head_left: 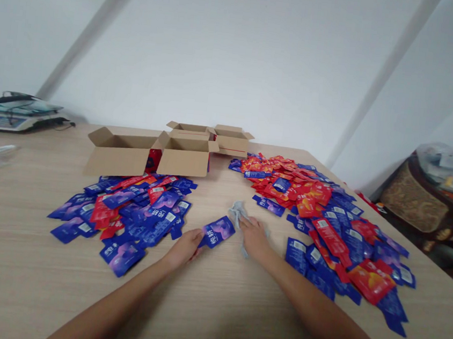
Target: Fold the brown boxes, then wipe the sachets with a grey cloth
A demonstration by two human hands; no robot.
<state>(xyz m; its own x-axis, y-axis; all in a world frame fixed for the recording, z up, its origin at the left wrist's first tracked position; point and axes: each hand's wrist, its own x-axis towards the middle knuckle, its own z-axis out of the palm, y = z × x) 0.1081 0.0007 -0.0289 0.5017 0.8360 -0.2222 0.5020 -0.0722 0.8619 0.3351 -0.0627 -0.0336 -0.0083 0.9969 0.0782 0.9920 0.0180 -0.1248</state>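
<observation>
Left hand (184, 247), one: grasping a printed blue pouch (219, 232) by its end, between two heaps. Right hand (254, 238), one: laid over a crumpled grey cloth (238, 210) just beside that pouch; whether clasped, cannot tell. Tabletop (212, 303), wood-grain. Left heap (135, 208) and right heap (322, 217): blue and red pouches, mixed. Cardboard boxes (185, 157), four, flaps open. White wall (238, 57) beyond.
</observation>
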